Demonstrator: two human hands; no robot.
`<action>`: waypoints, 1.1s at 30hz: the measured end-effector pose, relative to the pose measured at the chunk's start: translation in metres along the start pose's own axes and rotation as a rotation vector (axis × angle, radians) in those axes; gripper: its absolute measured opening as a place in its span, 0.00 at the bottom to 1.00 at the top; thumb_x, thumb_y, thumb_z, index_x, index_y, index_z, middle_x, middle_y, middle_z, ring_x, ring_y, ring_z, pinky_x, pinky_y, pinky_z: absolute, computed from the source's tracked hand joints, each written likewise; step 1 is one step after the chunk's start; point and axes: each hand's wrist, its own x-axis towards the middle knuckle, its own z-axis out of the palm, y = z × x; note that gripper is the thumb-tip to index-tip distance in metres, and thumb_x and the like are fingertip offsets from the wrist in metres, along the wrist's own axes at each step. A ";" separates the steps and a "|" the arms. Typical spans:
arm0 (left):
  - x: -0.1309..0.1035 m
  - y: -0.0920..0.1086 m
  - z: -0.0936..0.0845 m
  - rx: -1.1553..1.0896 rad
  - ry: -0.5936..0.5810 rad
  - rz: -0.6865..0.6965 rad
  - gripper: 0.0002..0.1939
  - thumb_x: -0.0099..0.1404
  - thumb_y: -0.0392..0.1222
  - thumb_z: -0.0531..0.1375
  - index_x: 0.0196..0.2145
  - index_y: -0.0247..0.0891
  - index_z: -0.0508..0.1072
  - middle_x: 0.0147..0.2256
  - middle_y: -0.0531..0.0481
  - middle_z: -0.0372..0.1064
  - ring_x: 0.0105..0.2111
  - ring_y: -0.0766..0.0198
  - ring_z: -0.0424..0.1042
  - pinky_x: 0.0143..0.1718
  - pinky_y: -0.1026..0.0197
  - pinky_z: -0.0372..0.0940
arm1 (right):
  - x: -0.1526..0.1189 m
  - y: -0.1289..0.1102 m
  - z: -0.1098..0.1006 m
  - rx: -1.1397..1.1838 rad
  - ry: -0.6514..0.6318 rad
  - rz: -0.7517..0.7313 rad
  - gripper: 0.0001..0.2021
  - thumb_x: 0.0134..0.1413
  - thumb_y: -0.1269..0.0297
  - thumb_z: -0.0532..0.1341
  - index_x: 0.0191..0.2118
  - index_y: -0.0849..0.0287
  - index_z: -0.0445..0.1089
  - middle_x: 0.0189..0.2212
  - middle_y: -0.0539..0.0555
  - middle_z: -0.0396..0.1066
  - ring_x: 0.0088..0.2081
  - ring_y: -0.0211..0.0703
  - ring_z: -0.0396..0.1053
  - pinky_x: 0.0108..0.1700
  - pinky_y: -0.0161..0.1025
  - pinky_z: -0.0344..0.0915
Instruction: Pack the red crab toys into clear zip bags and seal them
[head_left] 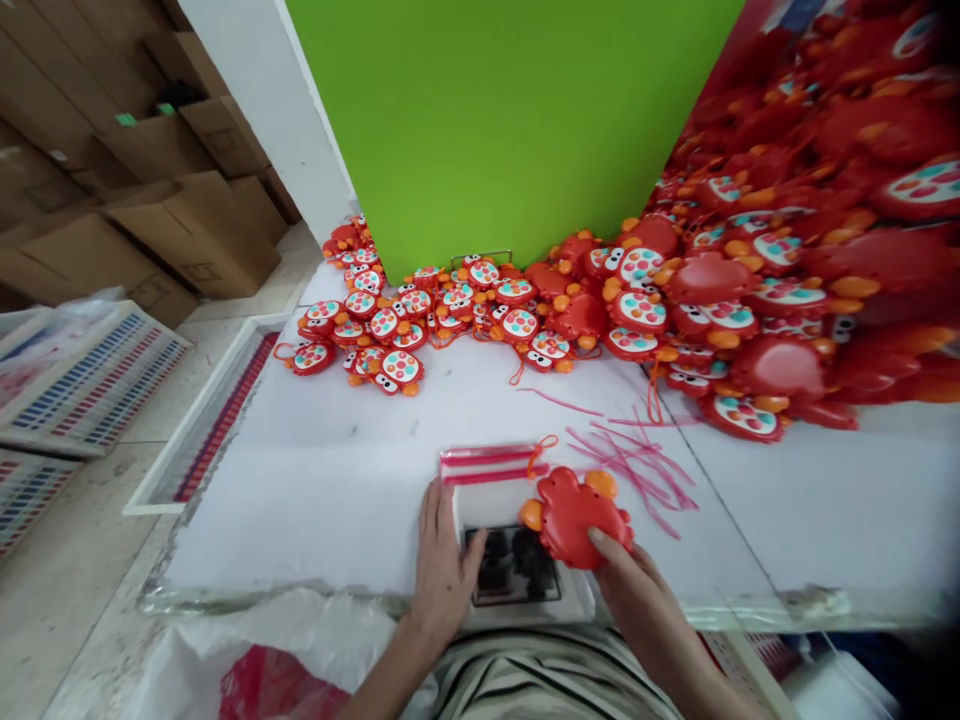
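Two hands at work here. The right grip (637, 583) is pinching a red toy (574, 522), thumb on its plain back, right at the fingertips; the side turned down is hidden, and so are the fingers under it. The left grip (441, 562) lies flat with the thumb spread away from the fingers, at the left side of a black-framed insert (504, 578) between the hands. Can't make out the dark lumps in that.

Room-wise, white counter (322, 490) stretches left of the left grip to a scruffy edge, and the front edge runs just below both hands. Past the right grip it's tighter: loose pink strips (637, 462) just beyond, then a heap of red toys (637, 300) that goes blurry and gets cut off far right. A green panel (510, 130) stands well beyond both hands, top out of frame.

Readable text? Zilch. Cartons (191, 235) way off left of the left grip have printed marks, too fuzzy to read.
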 end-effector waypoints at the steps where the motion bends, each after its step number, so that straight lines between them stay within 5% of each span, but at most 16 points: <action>1: 0.002 -0.001 0.001 0.003 0.009 0.004 0.30 0.66 0.43 0.51 0.61 0.35 0.45 0.61 0.35 0.44 0.62 0.51 0.46 0.59 0.42 0.51 | 0.002 0.000 0.007 0.012 -0.018 0.031 0.16 0.38 0.52 0.67 0.33 0.56 0.75 0.35 0.57 0.77 0.40 0.51 0.73 0.44 0.43 0.71; 4: 0.006 -0.003 -0.001 0.021 0.034 -0.008 0.29 0.66 0.43 0.50 0.61 0.32 0.46 0.61 0.33 0.45 0.62 0.51 0.46 0.59 0.43 0.51 | 0.011 -0.001 0.016 0.112 -0.062 0.082 0.20 0.33 0.54 0.70 0.35 0.59 0.74 0.37 0.55 0.76 0.44 0.47 0.71 0.49 0.39 0.67; 8: -0.006 0.007 -0.012 0.091 0.017 0.024 0.29 0.65 0.45 0.50 0.60 0.31 0.50 0.63 0.33 0.42 0.63 0.50 0.44 0.59 0.42 0.51 | 0.015 0.001 0.001 0.166 -0.049 0.051 0.19 0.33 0.55 0.70 0.34 0.60 0.73 0.33 0.52 0.76 0.38 0.45 0.72 0.42 0.37 0.70; 14: -0.034 0.025 -0.017 0.276 -0.277 0.192 0.43 0.50 0.56 0.63 0.60 0.40 0.54 0.63 0.35 0.44 0.62 0.39 0.42 0.54 0.31 0.50 | 0.010 0.014 -0.032 0.001 0.038 -0.141 0.17 0.37 0.54 0.69 0.32 0.61 0.73 0.28 0.51 0.75 0.32 0.44 0.71 0.32 0.34 0.69; 17: -0.036 0.019 -0.014 0.311 -0.298 0.211 0.42 0.51 0.54 0.63 0.60 0.41 0.55 0.63 0.36 0.42 0.63 0.42 0.40 0.55 0.33 0.49 | 0.010 0.017 -0.032 0.045 0.028 -0.212 0.17 0.37 0.53 0.68 0.31 0.61 0.72 0.28 0.51 0.75 0.31 0.43 0.71 0.32 0.34 0.69; 23: -0.036 0.003 -0.008 0.260 -0.167 0.340 0.37 0.55 0.51 0.62 0.59 0.41 0.56 0.63 0.36 0.44 0.63 0.44 0.43 0.55 0.36 0.51 | 0.036 -0.030 0.022 -0.141 -0.275 -0.502 0.21 0.49 0.51 0.60 0.45 0.60 0.67 0.42 0.56 0.73 0.42 0.48 0.70 0.41 0.42 0.67; 27: -0.033 0.000 -0.007 0.243 -0.122 0.331 0.38 0.51 0.51 0.65 0.57 0.40 0.58 0.62 0.35 0.45 0.62 0.44 0.45 0.56 0.37 0.52 | 0.069 -0.069 0.081 -0.428 -0.439 -0.695 0.20 0.46 0.51 0.60 0.41 0.60 0.68 0.35 0.54 0.73 0.36 0.48 0.70 0.39 0.45 0.66; 30: -0.028 0.001 -0.007 0.242 -0.136 0.315 0.40 0.48 0.52 0.66 0.56 0.39 0.59 0.62 0.33 0.46 0.62 0.43 0.45 0.56 0.38 0.52 | 0.089 -0.071 0.109 -0.568 -0.482 -0.728 0.16 0.42 0.53 0.63 0.34 0.59 0.68 0.25 0.51 0.71 0.29 0.47 0.68 0.36 0.45 0.63; 33: -0.023 0.000 -0.007 0.253 -0.155 0.307 0.42 0.46 0.53 0.67 0.56 0.37 0.60 0.62 0.31 0.46 0.62 0.41 0.44 0.55 0.38 0.53 | 0.100 -0.056 0.114 -0.682 -0.482 -0.720 0.15 0.43 0.53 0.62 0.34 0.57 0.67 0.23 0.49 0.69 0.28 0.48 0.67 0.36 0.45 0.61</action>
